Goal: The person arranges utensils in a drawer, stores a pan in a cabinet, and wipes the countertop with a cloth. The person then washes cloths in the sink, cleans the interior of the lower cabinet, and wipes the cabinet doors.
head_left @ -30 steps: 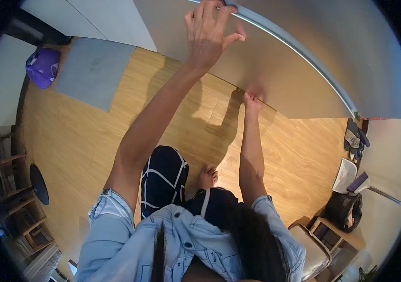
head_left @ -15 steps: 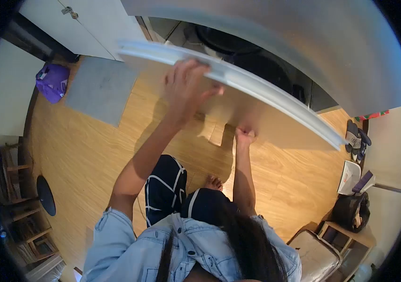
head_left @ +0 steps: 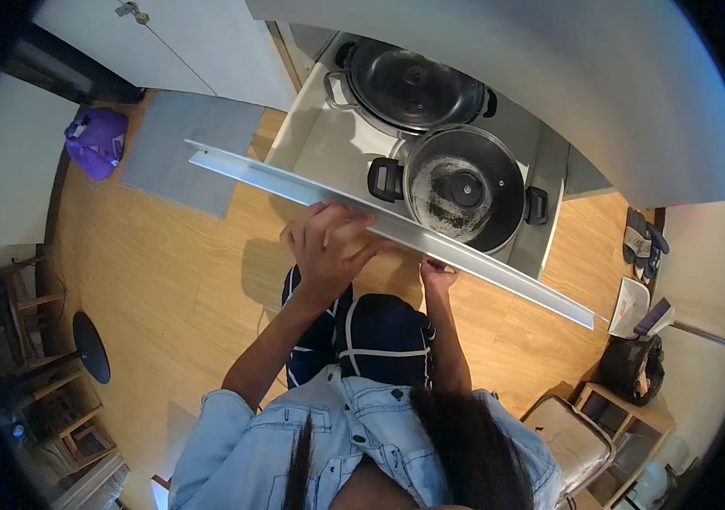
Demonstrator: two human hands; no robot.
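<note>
A drawer stands pulled out from a cabinet, with its pale front panel [head_left: 481,265] crossing the middle of the view. Fingers of my left hand [head_left: 326,253] curl over the panel's top edge, left of centre. Further right, my right hand [head_left: 437,274] is closed at the panel's outer face; its fingertips are partly hidden beneath the edge. Inside the drawer sits a pot with a glass lid and black handles [head_left: 464,189]. Behind it is a larger dark lidded pan [head_left: 416,85] with a metal handle at its left.
Purple bag [head_left: 96,143] and grey mat [head_left: 197,144] lie at the upper left. Wooden shelves [head_left: 65,416] and a round black disc [head_left: 91,347] stand at the left. Slippers [head_left: 643,245], a dustpan [head_left: 629,306], a black bag [head_left: 632,370] and a cushioned stool [head_left: 568,438] are at the right.
The drawer has moved out toward my body, and the pots inside have come into view. Both hands have come closer to me with the panel.
</note>
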